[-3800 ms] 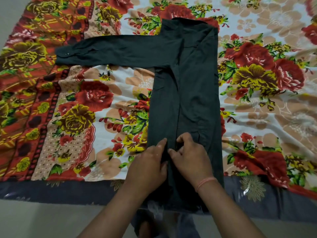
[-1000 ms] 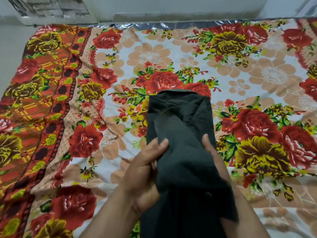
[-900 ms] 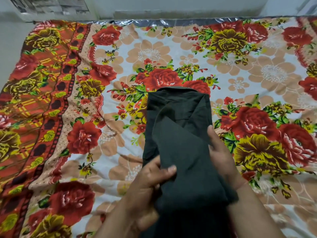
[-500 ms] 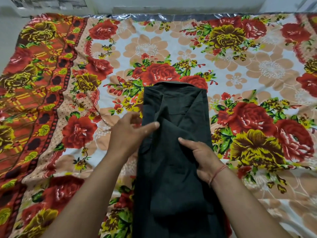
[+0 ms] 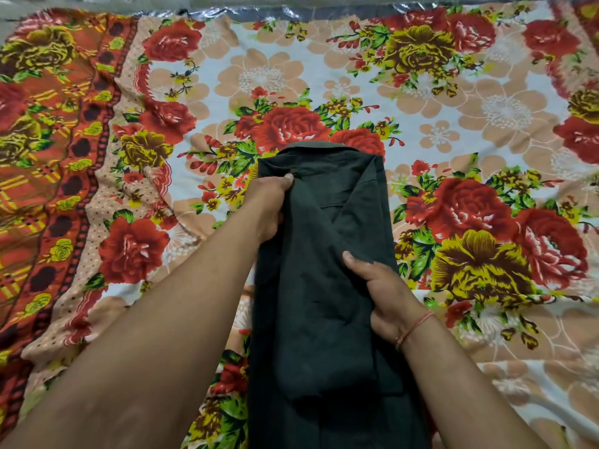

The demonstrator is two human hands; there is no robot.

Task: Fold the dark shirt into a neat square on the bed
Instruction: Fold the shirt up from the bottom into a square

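Observation:
The dark shirt lies on the bed as a long narrow strip, collar end far from me, with a sleeve folded down along its middle. My left hand is at the shirt's upper left edge near the shoulder, fingers pinching the cloth there. Lower down, my right hand rests on the right half of the strip, thumb on top of the folded sleeve and fingers curled onto the fabric. A thin red thread circles my right wrist.
The bed is covered by a floral sheet with red and yellow roses; its orange patterned border runs down the left. A shiny plastic edge lines the far side of the bed.
The outstretched left sleeve has been folded in over the shirt. In the last half second my left hand slid up toward the shoulder; my right hand stayed on the folded sleeve.

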